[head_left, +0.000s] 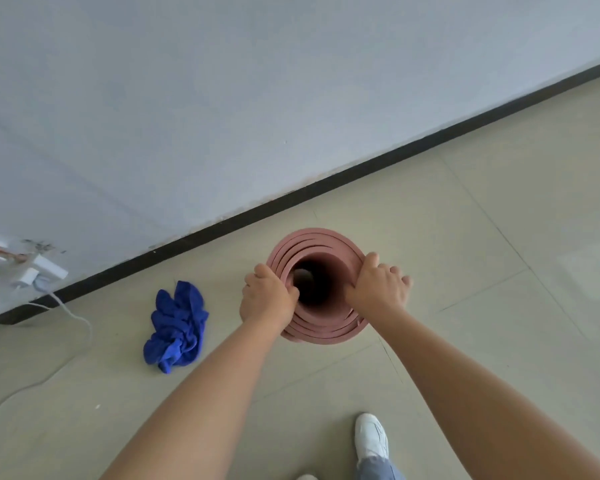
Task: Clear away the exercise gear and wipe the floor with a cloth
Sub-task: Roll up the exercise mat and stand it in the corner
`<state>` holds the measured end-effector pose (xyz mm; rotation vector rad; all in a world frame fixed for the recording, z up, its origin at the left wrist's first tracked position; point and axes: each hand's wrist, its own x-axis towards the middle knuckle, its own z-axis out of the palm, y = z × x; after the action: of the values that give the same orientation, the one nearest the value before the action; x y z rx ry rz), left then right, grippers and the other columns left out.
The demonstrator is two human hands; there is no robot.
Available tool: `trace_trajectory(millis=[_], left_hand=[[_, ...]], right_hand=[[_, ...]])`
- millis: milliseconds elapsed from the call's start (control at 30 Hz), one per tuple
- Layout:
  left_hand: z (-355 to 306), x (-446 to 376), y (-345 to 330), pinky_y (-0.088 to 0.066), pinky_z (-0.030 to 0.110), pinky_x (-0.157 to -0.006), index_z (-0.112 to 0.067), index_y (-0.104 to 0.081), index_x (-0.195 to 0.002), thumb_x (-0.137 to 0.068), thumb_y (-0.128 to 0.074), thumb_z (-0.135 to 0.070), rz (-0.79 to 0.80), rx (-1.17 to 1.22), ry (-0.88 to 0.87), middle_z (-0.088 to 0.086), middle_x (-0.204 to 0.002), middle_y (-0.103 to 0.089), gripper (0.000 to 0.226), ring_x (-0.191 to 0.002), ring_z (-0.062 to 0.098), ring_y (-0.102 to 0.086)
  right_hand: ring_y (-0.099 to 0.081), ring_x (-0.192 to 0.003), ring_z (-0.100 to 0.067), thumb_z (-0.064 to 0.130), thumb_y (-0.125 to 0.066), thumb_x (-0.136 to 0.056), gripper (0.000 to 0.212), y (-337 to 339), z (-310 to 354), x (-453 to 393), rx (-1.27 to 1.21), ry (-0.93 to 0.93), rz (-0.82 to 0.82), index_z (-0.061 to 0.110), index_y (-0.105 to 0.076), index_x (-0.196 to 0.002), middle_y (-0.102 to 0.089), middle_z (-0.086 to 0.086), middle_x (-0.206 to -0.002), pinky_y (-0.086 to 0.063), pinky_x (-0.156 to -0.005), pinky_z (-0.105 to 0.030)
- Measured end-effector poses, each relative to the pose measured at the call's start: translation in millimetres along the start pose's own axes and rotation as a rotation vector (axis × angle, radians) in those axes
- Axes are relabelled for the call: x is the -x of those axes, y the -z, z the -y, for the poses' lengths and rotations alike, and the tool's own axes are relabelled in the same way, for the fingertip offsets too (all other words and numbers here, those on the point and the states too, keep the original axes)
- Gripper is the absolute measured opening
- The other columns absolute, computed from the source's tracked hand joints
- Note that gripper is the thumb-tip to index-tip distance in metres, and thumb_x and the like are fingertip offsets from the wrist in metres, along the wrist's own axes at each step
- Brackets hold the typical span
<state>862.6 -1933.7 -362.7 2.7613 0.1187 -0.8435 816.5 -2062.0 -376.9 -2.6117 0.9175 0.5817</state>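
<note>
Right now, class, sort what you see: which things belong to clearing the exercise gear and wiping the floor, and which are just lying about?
Belongs to the job:
- rolled pink mat, standing on end, gripped by left hand and right hand
- blue cloth, crumpled on the floor

Just lying about:
- white cable
- white plug at the wall
- white shoe

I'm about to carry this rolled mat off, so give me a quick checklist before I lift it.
1. Left hand grips the rolled mat at its top rim: ok.
2. Right hand grips the opposite rim: ok.
3. Roll tight: not ok, coils look loose.
4. Blue cloth lies apart from the mat: ok.
5. White cable lies apart from the shoe: ok.
6. Where the mat goes: cannot tell.
</note>
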Motion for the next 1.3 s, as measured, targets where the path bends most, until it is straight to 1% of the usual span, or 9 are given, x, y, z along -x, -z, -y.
trace_trajectory(millis=[67,167,233,367,633,767,933,1033,1300], left_hand=[[-3,23,0,-0.044,0.039,-0.093,0.002,-0.032,-0.129,-0.093,-0.051,-0.028,0.009,-0.062,-0.043,0.019,-0.134,-0.042,0.050,-0.121,0.034,-0.046],[-29,49,16,-0.044,0.037,-0.094,0.001,-0.033,-0.131,-0.094,-0.051,-0.030,-0.005,-0.133,-0.121,0.018,-0.134,-0.043,0.051,-0.121,0.032,-0.046],[-62,65,33,-0.044,0.038,-0.094,0.001,-0.035,-0.131,-0.094,-0.050,-0.030,-0.020,-0.182,-0.199,0.018,-0.133,-0.044,0.050,-0.121,0.033,-0.047],[-157,107,56,-0.045,0.037,-0.086,0.002,-0.040,-0.126,-0.092,-0.050,-0.022,-0.018,-0.253,-0.405,0.018,-0.129,-0.048,0.043,-0.115,0.034,-0.052],[-396,229,27,-0.037,0.029,-0.068,-0.001,-0.053,-0.110,-0.087,-0.052,-0.020,0.038,-0.418,-0.776,0.013,-0.114,-0.060,0.031,-0.102,0.031,-0.059],[-521,278,-4,-0.039,0.029,-0.069,-0.003,-0.048,-0.118,-0.089,-0.054,-0.020,0.026,-0.449,-0.856,0.012,-0.117,-0.059,0.034,-0.104,0.028,-0.058],[-678,298,-28,-0.038,0.030,-0.070,-0.003,-0.043,-0.124,-0.092,-0.054,-0.024,-0.016,-0.413,-0.951,0.013,-0.120,-0.057,0.040,-0.108,0.030,-0.057],[-767,298,-37,-0.038,0.030,-0.072,-0.002,-0.041,-0.126,-0.092,-0.055,-0.026,-0.008,-0.366,-0.964,0.015,-0.122,-0.055,0.044,-0.111,0.030,-0.056],[-1047,279,-49,-0.044,0.032,-0.082,-0.004,-0.041,-0.130,-0.090,-0.054,-0.027,0.037,-0.329,-1.049,0.017,-0.128,-0.047,0.047,-0.112,0.030,-0.053]], right_hand=[[-0.048,-0.115,-0.028,0.021,-0.051,-0.083,0.035,5,-17,23,-0.017,-0.037,0.038,0.008,-0.041,-0.114,-0.060,-0.009,-0.117,-0.032,-0.093,-0.035],[-0.047,-0.114,-0.028,0.019,-0.051,-0.081,0.024,32,-40,44,-0.083,-0.083,0.011,0.010,-0.042,-0.101,-0.062,-0.009,-0.112,-0.031,-0.094,-0.035],[-0.046,-0.114,-0.028,0.019,-0.052,-0.081,0.020,66,-59,53,-0.128,-0.120,-0.022,0.011,-0.036,-0.090,-0.062,-0.009,-0.111,-0.030,-0.095,-0.035],[-0.045,-0.115,-0.028,0.016,-0.051,-0.080,0.018,148,-126,67,-0.210,-0.234,-0.097,0.010,-0.035,-0.088,-0.061,-0.011,-0.110,-0.028,-0.097,-0.037],[-0.043,-0.117,-0.028,0.018,-0.052,-0.079,0.019,286,-336,88,-0.221,-0.453,-0.206,0.010,-0.048,-0.096,-0.061,-0.009,-0.111,-0.028,-0.097,-0.035],[-0.048,-0.114,-0.028,0.017,-0.051,-0.081,0.028,346,-441,70,-0.242,-0.557,-0.279,0.008,-0.049,-0.107,-0.060,-0.009,-0.113,-0.029,-0.097,-0.036],[-0.054,-0.111,-0.031,0.014,-0.049,-0.085,0.036,432,-550,16,-0.350,-0.606,-0.424,0.002,-0.042,-0.119,-0.053,-0.014,-0.121,-0.040,-0.084,-0.033],[-0.054,-0.109,-0.034,0.012,-0.050,-0.085,0.037,485,-608,-30,-0.334,-0.594,-0.487,0.001,-0.042,-0.119,-0.051,-0.015,-0.121,-0.038,-0.075,-0.032],[-0.056,-0.100,-0.031,0.011,-0.048,-0.085,0.030,643,-762,-174,-0.277,-0.669,-0.541,0.002,-0.046,-0.114,-0.055,-0.014,-0.115,-0.040,-0.084,-0.034]])
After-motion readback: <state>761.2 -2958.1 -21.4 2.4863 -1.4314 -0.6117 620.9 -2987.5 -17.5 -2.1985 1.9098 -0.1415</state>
